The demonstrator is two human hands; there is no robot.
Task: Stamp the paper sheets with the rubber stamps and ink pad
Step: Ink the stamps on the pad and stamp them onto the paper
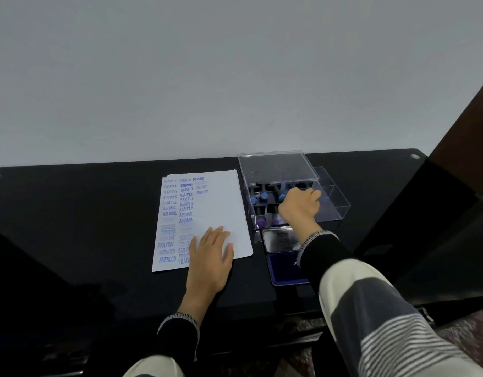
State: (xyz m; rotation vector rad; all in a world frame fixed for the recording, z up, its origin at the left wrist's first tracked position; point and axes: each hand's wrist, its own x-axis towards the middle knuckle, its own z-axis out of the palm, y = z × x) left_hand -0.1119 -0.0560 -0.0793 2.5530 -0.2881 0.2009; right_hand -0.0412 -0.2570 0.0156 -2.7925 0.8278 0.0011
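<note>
A stack of white paper sheets [221, 208] lies on the black table, its left half covered with blue stamped words. My left hand [211, 248] rests flat on the sheets' near right corner. A clear plastic box [333, 202] with its lid raised holds several rubber stamps [263, 197] with black handles and blue or purple ends. My right hand [300, 205] reaches into the box with fingers curled over the stamps; what they hold is hidden. The open ink pad [285, 268], blue inside, lies in front of the box with its metal lid [280, 239] flipped back.
The black table [85, 213] runs against a pale wall. A dark wooden piece [463, 137] stands at the right. My striped sleeve covers part of the ink pad.
</note>
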